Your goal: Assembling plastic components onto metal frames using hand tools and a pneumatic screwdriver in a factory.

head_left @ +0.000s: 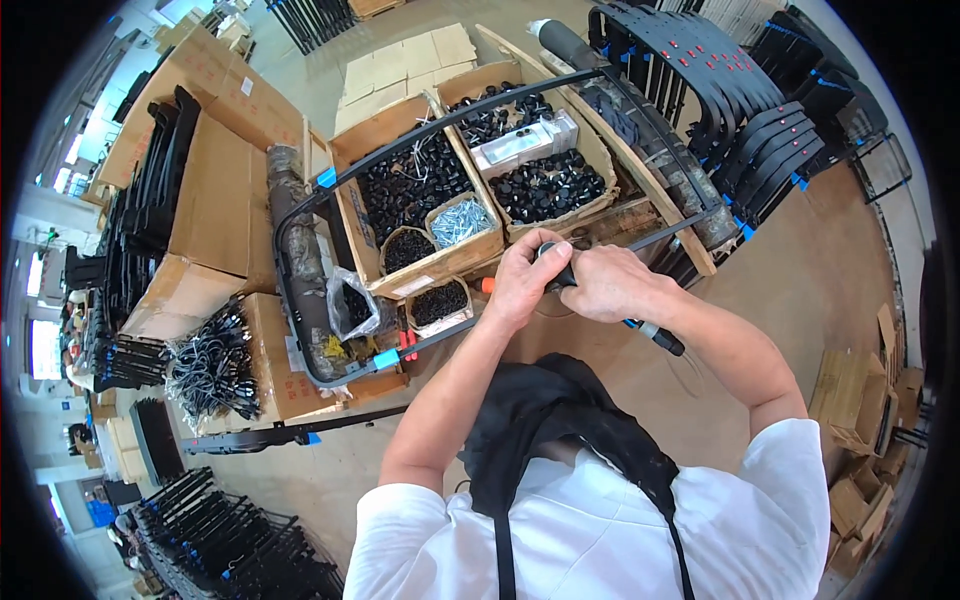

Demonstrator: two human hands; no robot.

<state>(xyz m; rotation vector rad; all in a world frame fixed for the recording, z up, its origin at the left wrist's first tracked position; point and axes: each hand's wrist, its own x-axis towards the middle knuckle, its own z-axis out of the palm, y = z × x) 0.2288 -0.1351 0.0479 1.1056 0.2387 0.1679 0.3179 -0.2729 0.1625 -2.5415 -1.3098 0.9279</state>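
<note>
My right hand (612,283) is wrapped round a slim power screwdriver (662,338); its black and silver rear end with a blue ring sticks out below the wrist, and a thin cable trails off. Close against it, my left hand (528,277) is closed, thumb and fingers pinching a small black round piece (546,249) at the tool's front end. Fingers hide most of that piece and the tool's tip. Both hands are at the near bar of a black tubular frame (455,330), which lies tilted across the wooden boxes. An orange end (488,285) shows beside my left hand.
Wooden boxes (345,205) hold black round caps (410,190), silver screws (460,222) and black screws (408,250). A clear bag (352,302) and red-handled tool (408,338) lie left. Cartons (215,200) and stacked black parts (700,60) flank the bench.
</note>
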